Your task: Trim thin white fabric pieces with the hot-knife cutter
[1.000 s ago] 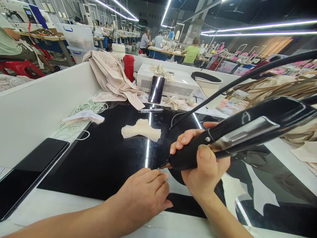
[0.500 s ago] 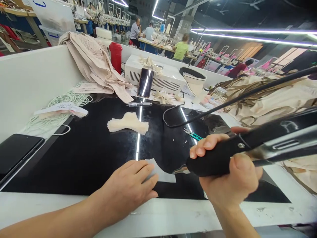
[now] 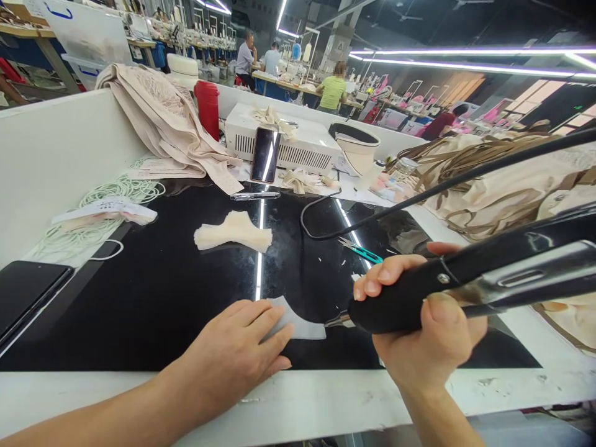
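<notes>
My left hand [image 3: 239,347] lies palm down, its fingers stretched over a pale grey-white curved piece of thin material [image 3: 302,326] and pressing it to the black work surface [image 3: 153,310]. The fingertips hide the piece's left part. In my right hand [image 3: 428,335] is a black corded handheld tool [image 3: 395,304] with a long metal lever on its side. My fingers wrap round the body and my thumb rests near the lever. The narrow metal tip [image 3: 338,320] sits at the right end of the piece. A cream stack of cut pieces [image 3: 233,231] lies beyond my left hand.
Teal thread snips [image 3: 361,250] lie just past the tool. A black cable [image 3: 433,186] crosses from the right. Behind are a pen [image 3: 255,195], a leaning phone [image 3: 265,155] and a vented white box [image 3: 298,149]. Another phone [image 3: 30,295] is at left; fabric [image 3: 484,180] is heaped at right.
The view has shifted slightly, so things appear a little further left. Relative to the piece, the tool tip has moved slightly right, to its end corner. My left hand stays on the piece.
</notes>
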`<state>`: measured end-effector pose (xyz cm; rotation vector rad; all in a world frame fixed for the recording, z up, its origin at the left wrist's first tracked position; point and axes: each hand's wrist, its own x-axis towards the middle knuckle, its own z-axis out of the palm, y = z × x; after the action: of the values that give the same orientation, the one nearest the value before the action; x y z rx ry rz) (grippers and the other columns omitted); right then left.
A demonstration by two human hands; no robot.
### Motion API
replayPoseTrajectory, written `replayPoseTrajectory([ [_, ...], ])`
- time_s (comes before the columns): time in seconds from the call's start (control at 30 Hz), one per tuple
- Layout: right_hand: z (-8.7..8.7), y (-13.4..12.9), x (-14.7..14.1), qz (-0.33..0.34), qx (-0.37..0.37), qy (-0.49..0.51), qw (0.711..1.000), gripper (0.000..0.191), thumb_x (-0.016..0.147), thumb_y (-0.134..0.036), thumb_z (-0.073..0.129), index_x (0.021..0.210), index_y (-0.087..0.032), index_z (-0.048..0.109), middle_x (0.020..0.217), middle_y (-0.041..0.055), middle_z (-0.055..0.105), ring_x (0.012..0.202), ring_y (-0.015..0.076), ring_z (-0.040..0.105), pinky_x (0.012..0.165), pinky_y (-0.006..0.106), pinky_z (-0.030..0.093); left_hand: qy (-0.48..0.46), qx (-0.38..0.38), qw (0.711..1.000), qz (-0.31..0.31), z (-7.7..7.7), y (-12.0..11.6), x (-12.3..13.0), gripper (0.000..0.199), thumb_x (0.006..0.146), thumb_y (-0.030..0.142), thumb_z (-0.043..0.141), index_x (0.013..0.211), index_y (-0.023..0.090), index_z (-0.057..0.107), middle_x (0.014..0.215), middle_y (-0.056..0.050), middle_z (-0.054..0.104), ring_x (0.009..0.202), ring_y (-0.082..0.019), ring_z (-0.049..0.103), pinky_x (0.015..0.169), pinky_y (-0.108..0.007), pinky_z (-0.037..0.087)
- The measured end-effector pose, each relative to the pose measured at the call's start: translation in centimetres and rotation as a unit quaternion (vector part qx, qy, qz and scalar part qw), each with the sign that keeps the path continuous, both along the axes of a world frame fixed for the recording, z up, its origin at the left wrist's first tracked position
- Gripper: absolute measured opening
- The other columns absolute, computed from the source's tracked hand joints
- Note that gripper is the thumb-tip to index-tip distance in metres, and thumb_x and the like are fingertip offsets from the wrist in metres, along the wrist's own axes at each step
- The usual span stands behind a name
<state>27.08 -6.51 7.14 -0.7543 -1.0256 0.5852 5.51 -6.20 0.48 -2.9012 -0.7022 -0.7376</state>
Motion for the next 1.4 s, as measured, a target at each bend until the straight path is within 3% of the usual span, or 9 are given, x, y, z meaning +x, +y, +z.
replayPoseTrajectory([
  [0.43,0.2,-0.7,0.2,-0.017,-0.014,0.006,1.0,0.042,0.075,-0.039,0.084,0.109,-0.027,0.064,0.07,-0.0049,0.067,0.052,0.0166,0.06,0.044,0.032,0.053,0.0,0.004,1.0,0.001,0.2,0.0,0.0,0.031,0.111,0.037,0.049,0.119,0.016,0.069,0.119,-0.011,0.074,0.109,-0.026,0.07,0.087,-0.039,0.057],
  [0.73,0.0,-1.1,0.0,0.005,-0.016,0.008,1.0,0.041,0.077,-0.038,0.086,0.111,-0.027,0.065,0.072,-0.0044,0.069,0.054,0.0161,0.061,0.046,0.03,0.055,-0.003,-0.002,1.0,-0.003,0.3,0.0,-0.1,0.031,0.112,0.034,0.046,0.117,0.015,0.07,0.118,-0.012,0.074,0.108,-0.027,0.07,0.087,-0.041,0.058],
  [1.4,-0.2,-1.6,-0.2,0.007,-0.022,0.016,1.0,0.041,0.078,-0.038,0.086,0.112,-0.028,0.066,0.074,-0.0042,0.069,0.057,0.016,0.062,0.049,0.03,0.056,-0.006,-0.009,1.0,-0.012,0.2,0.1,-0.2,0.026,0.108,0.033,0.053,0.117,0.015,0.07,0.119,-0.013,0.075,0.107,-0.029,0.072,0.086,-0.043,0.061],
])
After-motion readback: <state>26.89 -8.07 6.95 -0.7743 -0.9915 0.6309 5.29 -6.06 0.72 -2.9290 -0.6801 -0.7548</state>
